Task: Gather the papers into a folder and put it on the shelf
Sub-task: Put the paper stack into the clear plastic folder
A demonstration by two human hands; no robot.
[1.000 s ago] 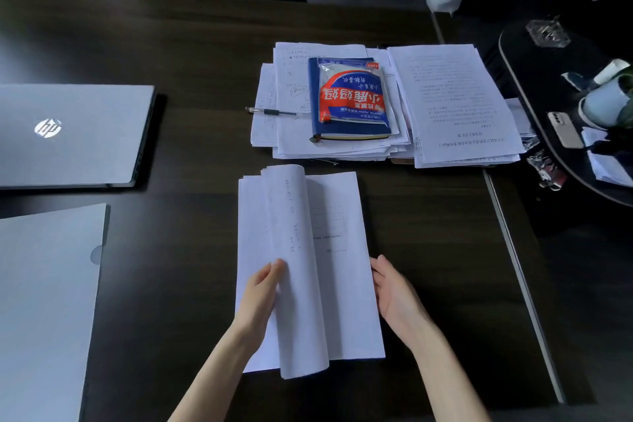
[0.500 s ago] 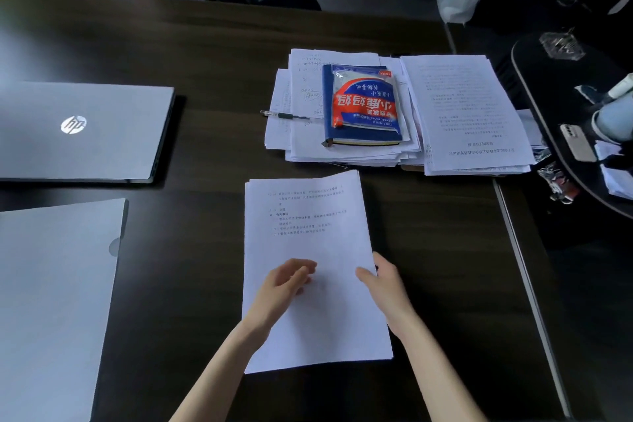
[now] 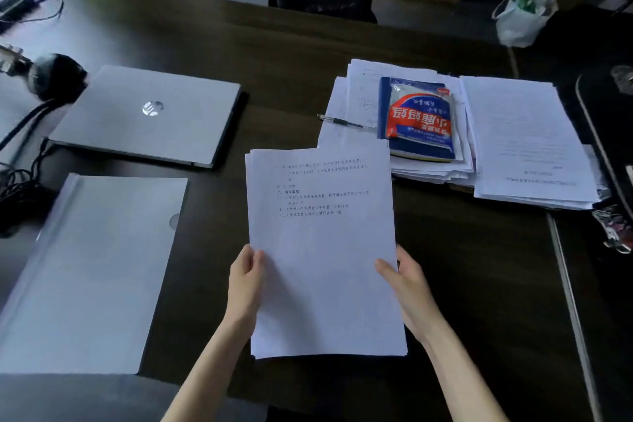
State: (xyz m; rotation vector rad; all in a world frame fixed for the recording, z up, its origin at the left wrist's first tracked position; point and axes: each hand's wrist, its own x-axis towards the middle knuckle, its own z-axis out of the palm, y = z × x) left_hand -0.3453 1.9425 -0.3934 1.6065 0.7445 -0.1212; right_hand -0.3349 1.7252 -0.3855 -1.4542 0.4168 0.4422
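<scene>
A: Start at the left. Where is the folder (image 3: 92, 271)?

B: Flat on the desk (image 3: 479, 284), well left of both hands. It is a pale plastic sleeve with its long axis running away from the person, roughly parallel to the papers (image 3: 325, 250). The thumb notch sits on its right edge, the side facing the hands (so I judge that to be the open side, though the opening itself does not show).

A: And the hands?

B: The left hand (image 3: 245, 288) grips the left edge of the papers, thumb on top near the edge, the other fingers hidden underneath. The right hand (image 3: 407, 288) holds the right edge the same way. The stack sits between them, long axis pointing away from the person, its far end overlapping the corner of the pile (image 3: 428, 161) behind.

A: Is it lifted or lying down?

B: It looks raised a little, but I cannot tell for sure.

A: So what does the next move turn on?

B: Direction. The folder lies to the left, nearer the left hand. Since both long axes already line up, I judge a sideways carry leftward is needed, with no turning of the stack. No shelf is in view.
</scene>
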